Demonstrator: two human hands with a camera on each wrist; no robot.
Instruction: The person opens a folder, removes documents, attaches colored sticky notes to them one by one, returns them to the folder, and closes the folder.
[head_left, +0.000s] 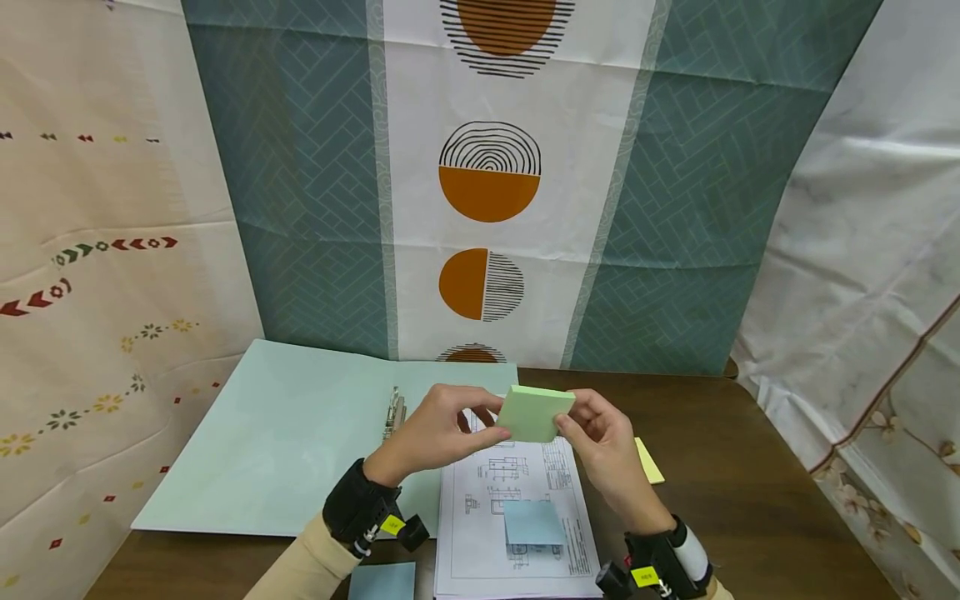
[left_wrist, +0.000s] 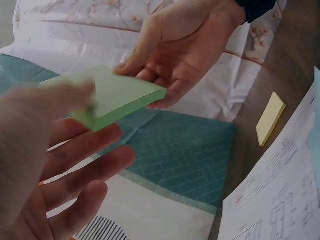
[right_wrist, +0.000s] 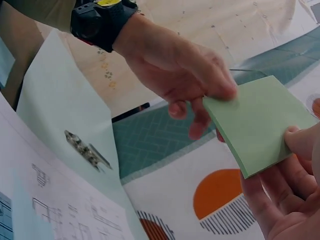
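A light green sticky note pad (head_left: 536, 414) is held up between both hands, above the printed sheets. My left hand (head_left: 442, 425) pinches its left edge, thumb on top and the other fingers spread below. At the opposite side, my right hand (head_left: 606, 446) grips the pad by its right edge, its thumb on the face and its fingers behind. Beneath the hands lie printed technical drawings (head_left: 468, 546), with a blue sticky note (head_left: 532, 523) on them. To the right of the sheets is a yellow sticky pad (left_wrist: 271, 119), partly hidden by my right hand in the head view.
An open pale mint folder (head_left: 285, 442) with a metal clip (head_left: 394, 412) covers the left of the brown table (head_left: 750, 483). Another blue sticky pad (head_left: 382, 581) lies at the front edge of the view. Patterned cloths hang behind and on both sides.
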